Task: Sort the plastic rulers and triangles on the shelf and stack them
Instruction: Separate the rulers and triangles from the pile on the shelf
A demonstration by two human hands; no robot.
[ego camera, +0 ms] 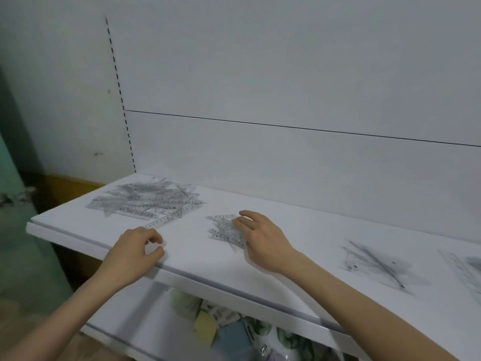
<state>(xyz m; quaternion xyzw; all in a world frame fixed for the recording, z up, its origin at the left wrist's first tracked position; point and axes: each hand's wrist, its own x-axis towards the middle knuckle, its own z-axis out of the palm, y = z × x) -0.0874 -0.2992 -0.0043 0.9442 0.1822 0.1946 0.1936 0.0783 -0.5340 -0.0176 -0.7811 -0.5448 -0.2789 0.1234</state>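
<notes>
A jumbled heap of clear plastic rulers and triangles [149, 200] lies at the left end of the white shelf [197, 261]. One ruler [166, 220] sticks out of the heap toward the front. A small pile of short clear rulers [223, 227] sits mid-shelf; my right hand [263, 238] rests on its right side with fingers spread flat. My left hand [135, 251] hovers near the shelf's front edge, fingers loosely curled, thumb and forefinger close together; nothing visible is held. Further right lies a stack of clear triangles [377, 264], and another clear stack [466, 267] is cut off by the frame's edge.
A white back panel [286, 157] rises behind the shelf. On a lower shelf sit coloured packets and bags [234, 332]. A green wall and yellow-brown skirting [65, 186] stand to the left.
</notes>
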